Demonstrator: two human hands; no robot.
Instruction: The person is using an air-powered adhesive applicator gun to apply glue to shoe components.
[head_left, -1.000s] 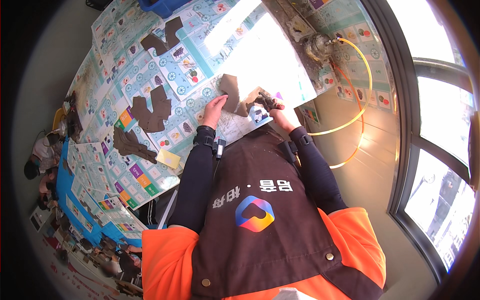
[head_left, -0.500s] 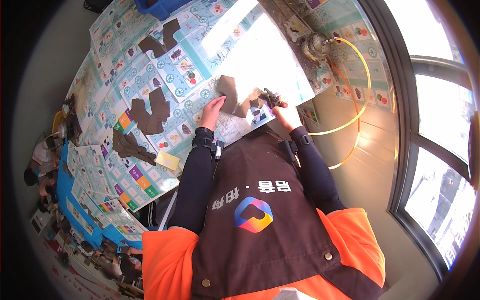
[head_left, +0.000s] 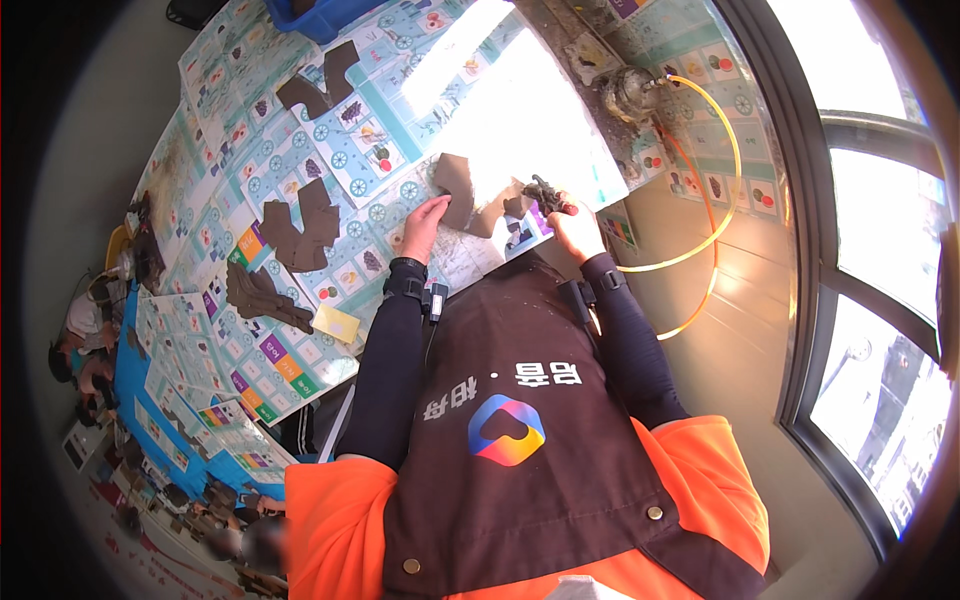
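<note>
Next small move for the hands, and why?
Probably ease the dark tool slightly left over the brown V-shaped piece, with the left hand steadying it. The right hand grips the tool beside the piece's right end, and the left fingertips are at its left edge. Whether the tool touches it, I can't tell.

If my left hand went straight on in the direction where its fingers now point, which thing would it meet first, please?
Probably the brown V-shaped piece: the fingertips of the left hand appear to be at its left edge, though exact depth is unclear.
</note>
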